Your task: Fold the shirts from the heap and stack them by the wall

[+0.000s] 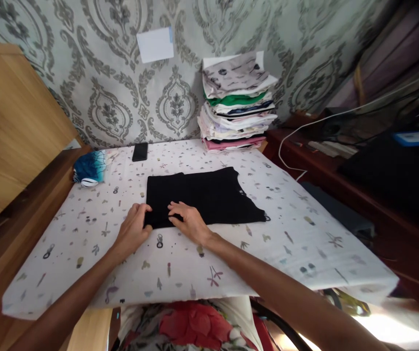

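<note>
A folded black garment [202, 195] lies flat on the printed white cloth of the table. Its left edge is straight, its right edge curves inward, and a small pale mark shows there. At the near left corner, my left hand [133, 228] is closed on the edge of the garment, thumb and fingers pinching it. My right hand [191, 223] reaches over the front edge a little further right. Its fingertips and thumb are bent close together on the black fabric, gripping a bit of it.
A tall stack of folded clothes [237, 107] stands at the back right against the wallpaper. A black phone [140, 151] and a crumpled blue-and-white cloth [90, 166] lie at the back left. A wooden panel [19, 126] borders the left; a white cable [286, 139] hangs at right.
</note>
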A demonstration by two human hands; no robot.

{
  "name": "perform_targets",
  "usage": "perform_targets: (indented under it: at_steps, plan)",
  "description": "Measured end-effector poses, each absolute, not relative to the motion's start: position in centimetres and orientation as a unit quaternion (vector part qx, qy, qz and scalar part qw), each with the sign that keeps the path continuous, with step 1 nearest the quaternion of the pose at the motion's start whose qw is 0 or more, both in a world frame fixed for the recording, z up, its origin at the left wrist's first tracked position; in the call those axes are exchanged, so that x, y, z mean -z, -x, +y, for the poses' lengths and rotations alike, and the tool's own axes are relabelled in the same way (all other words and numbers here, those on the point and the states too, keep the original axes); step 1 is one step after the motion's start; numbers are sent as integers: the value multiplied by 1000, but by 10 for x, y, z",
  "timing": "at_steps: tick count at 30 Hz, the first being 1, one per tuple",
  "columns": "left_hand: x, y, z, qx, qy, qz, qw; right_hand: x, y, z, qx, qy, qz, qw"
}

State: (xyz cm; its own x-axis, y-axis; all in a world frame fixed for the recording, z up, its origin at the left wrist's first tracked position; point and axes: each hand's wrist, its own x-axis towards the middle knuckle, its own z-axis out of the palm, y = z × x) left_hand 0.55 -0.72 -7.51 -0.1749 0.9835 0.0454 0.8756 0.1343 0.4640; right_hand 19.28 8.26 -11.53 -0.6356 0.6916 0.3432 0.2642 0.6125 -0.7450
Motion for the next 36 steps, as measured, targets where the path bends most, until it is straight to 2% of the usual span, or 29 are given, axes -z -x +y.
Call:
perform_targets:
  at_steps: [4,9,15,19,23,27,32,36]
  plan:
    - [77,10,-7,-206,-630,724,189,116,-196,78,-272,271,-876,292]
    - [74,43,32,-307,-541,711,326,100,-191,62,-143,242,-933,224]
    - [61,44,118,-343,-408,784,318,75,-156,40,-23,261,-956,133]
    - [59,38,150,-335,-401,780,344,73,-137,38,5,262,-958,112]
    - [52,37,156,-341,-400,761,379,64,-139,44,-45,293,-950,100]
    - [26,26,162,-384,-426,714,401,45,-167,52,-177,372,-893,178]
    - [-13,-24,195,-418,-475,616,469,39,-231,57,-333,411,-749,399]
    - [-21,-89,226,-381,-497,600,498,54,-282,60,-422,378,-654,502]
